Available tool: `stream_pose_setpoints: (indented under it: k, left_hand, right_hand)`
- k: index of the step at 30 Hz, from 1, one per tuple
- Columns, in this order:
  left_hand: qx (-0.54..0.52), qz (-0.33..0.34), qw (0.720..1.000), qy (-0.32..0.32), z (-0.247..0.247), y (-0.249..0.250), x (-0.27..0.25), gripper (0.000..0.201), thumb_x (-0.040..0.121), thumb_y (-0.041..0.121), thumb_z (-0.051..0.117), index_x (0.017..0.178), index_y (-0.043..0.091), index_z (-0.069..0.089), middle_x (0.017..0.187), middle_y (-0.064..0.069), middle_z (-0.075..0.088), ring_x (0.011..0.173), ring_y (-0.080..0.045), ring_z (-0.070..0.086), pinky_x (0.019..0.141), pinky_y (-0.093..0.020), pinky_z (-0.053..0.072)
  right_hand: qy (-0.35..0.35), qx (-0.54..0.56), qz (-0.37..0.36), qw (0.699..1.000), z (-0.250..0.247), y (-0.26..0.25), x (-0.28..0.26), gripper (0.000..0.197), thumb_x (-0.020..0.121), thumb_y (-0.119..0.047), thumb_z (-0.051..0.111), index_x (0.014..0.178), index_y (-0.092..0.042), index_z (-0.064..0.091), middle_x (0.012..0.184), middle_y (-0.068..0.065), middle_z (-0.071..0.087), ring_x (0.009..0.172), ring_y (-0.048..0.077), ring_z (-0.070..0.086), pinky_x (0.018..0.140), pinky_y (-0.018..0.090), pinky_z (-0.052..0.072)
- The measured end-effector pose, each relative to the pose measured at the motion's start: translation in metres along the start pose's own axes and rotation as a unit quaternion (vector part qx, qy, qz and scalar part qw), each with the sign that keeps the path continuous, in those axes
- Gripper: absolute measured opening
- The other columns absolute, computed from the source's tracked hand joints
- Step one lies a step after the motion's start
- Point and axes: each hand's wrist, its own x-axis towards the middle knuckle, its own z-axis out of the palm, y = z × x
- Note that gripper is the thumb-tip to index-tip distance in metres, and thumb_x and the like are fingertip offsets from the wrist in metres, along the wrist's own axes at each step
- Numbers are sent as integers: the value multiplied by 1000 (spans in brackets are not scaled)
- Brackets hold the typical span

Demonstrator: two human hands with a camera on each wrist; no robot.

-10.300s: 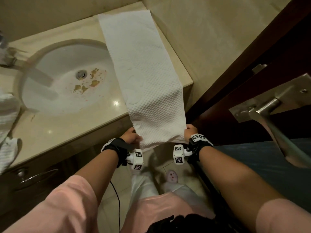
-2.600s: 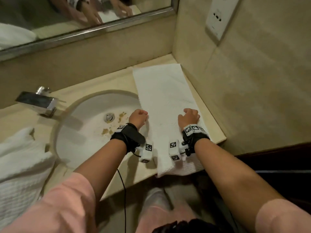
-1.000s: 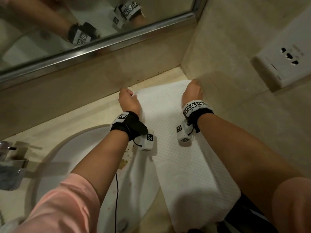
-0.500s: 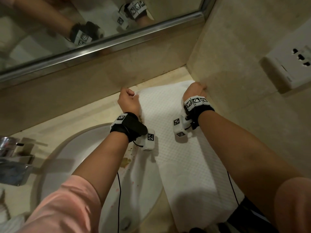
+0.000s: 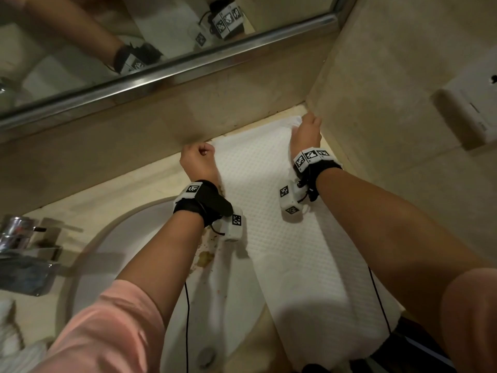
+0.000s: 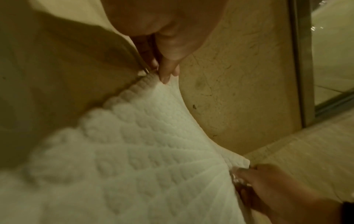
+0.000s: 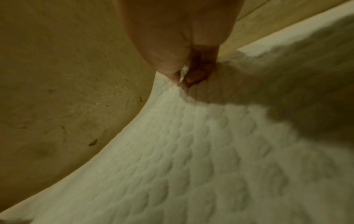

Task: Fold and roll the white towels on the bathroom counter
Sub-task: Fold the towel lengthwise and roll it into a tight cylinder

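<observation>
Soft, limp waffle-weave towel (image 5: 282, 238) (light, drapes readily): left hand (image 5: 199, 164) and right hand (image 5: 306, 131) each pinch a far corner.

Readable text: none in any view.
Wrist bands (image 5: 312, 156): black-and-white square code patterns only, no letters or numbers.
Wrist camera housings (image 5: 288, 200): the same kind of code squares, unreadable as text.
Mirror (image 5: 80, 36), far: reflects the code squares, no words.
Wall fitting (image 5: 468, 114), right: white, no legible marking.
</observation>
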Motion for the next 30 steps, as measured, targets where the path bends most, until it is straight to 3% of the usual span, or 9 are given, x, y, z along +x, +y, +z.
stream_pose_setpoints:
  k: [3,6,10,13,20,23,25,27,30]
  left_hand:
    - [-10,47,999,-4,1,-1,-3,11,83,-6,56,83,-4,67,97,2,45,82,-12,51,76,0,36]
    - [11,178,981,-80,5,-2,-9,14,82,0,60,86,3,73,96,-6,55,87,-15,55,81,-8,37]
    - [106,338,878,-322,10,-13,-11,33,92,17,59,124,11,62,135,-8,54,130,-22,44,112,-31,30]
    - [232,376,819,-366,8,-21,-11,49,100,31,44,146,17,35,156,-4,23,146,-23,14,117,-37,9]
    - [368,360,779,-358,10,-17,-16,62,99,50,29,152,24,11,160,0,-1,147,-28,-3,117,-44,2]
    - [382,329,780,-371,11,-11,-19,63,99,50,28,152,26,3,160,3,-9,147,-24,-10,117,-43,-4]
    - [396,306,779,-377,9,-5,-22,63,100,49,27,152,27,0,159,4,-13,146,-24,-14,117,-45,-8]
    - [412,288,782,-369,11,2,-28,60,102,43,27,152,26,-1,159,1,-13,146,-27,-15,116,-48,-9]
    - [421,275,794,-342,16,14,-44,57,102,18,34,152,16,9,159,-9,-6,146,-33,-10,116,-50,-7]
  right_hand:
    - [18,60,-4,998,0,5,3,18,98,-7,43,114,-2,50,121,14,47,91,26,55,71,26,35]
    - [22,135,12,991,6,12,13,9,96,-14,52,99,-8,58,100,10,62,81,22,61,75,32,51]
    - [19,230,58,971,7,16,22,6,91,-16,60,90,-17,66,76,2,66,53,11,61,61,31,57]
    - [24,258,81,962,9,17,26,10,86,-16,66,81,-24,67,67,-3,65,50,8,59,60,28,57]
    - [94,221,20,971,12,13,21,20,82,-2,62,83,-22,55,97,5,60,80,18,60,78,40,56]
    - [17,125,-91,988,14,21,-2,24,90,-9,54,113,-11,62,127,11,55,114,24,53,101,37,42]
    - [-75,16,-143,987,12,33,-17,47,97,-17,47,142,-8,39,152,9,33,140,24,29,115,34,21]
    - [-130,-38,-153,979,5,44,-31,55,102,-18,35,152,-7,17,160,7,9,148,20,6,119,30,4]
    - [-155,-53,-155,974,-12,61,-72,55,103,-18,29,152,-4,8,161,8,0,148,20,-1,119,28,-2]
